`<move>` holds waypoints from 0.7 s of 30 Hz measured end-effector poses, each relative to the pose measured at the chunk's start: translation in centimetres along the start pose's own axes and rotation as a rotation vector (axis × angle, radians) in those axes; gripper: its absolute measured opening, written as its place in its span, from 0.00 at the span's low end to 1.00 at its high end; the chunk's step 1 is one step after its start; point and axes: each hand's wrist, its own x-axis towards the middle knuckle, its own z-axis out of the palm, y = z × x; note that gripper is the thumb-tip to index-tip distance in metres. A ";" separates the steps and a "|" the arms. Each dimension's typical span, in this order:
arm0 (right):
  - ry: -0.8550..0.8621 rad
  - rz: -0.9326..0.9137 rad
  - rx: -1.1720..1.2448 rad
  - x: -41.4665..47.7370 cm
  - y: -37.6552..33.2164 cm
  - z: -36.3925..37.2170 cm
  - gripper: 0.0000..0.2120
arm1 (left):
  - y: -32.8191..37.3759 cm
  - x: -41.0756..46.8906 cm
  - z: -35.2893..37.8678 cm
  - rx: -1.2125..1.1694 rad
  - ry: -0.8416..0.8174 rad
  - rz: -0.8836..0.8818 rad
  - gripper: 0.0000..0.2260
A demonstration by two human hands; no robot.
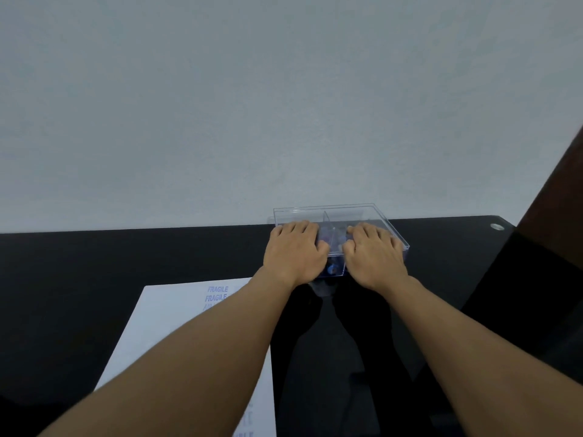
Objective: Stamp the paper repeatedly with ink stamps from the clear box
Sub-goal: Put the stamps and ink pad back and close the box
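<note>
Two hands lie palm-down on the lid of the clear box (pixel 356 212), the left hand (pixel 295 250) over its left half and the right hand (pixel 373 253) over its right half, with a narrow gap between the thumbs. The fingers (pixel 296 228) of both are laid fairly flat and close together on the plastic, pinching nothing. The box sits at the far edge of the black worktop (pixel 126 257), near the wall, its long axis running left to right. The ink stamps (pixel 331 269) show only as blurred bluish shapes through the front wall, directly below the hands and between them, so the lid stands between fingers and stamps. The paper (pixel 167 316) lies well apart, nearer the person and to the left, under the left forearm, already carrying blue FRAGILE imprints (pixel 217 293). The left hand is the nearer one to it; reaching a stamp probably means first getting the lid off.
</note>
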 end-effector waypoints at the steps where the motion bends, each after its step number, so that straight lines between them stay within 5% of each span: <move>1: -0.033 0.005 -0.001 0.2 0.0 -0.2 0.22 | 0.0 0.2 -0.4 -0.010 -0.066 -0.009 0.18; 5: -0.193 0.042 -0.013 0.3 -0.4 -1.4 0.26 | -0.1 0.9 -3.0 -0.095 -0.258 -0.034 0.14; 8: -0.033 0.035 0.104 -1.3 -1.3 -2.1 0.23 | -0.6 -0.5 -4.8 -0.152 -0.196 -0.039 0.20; 14: 0.161 -0.022 0.259 -7.9 -4.7 -2.7 0.17 | -2.7 -8.2 -9.3 -0.278 -0.235 -0.166 0.16; 21: -0.100 -0.031 0.364 -16.8 -9.1 -1.5 0.16 | -7.2 -21.3 -12.6 -0.334 -0.217 -0.394 0.21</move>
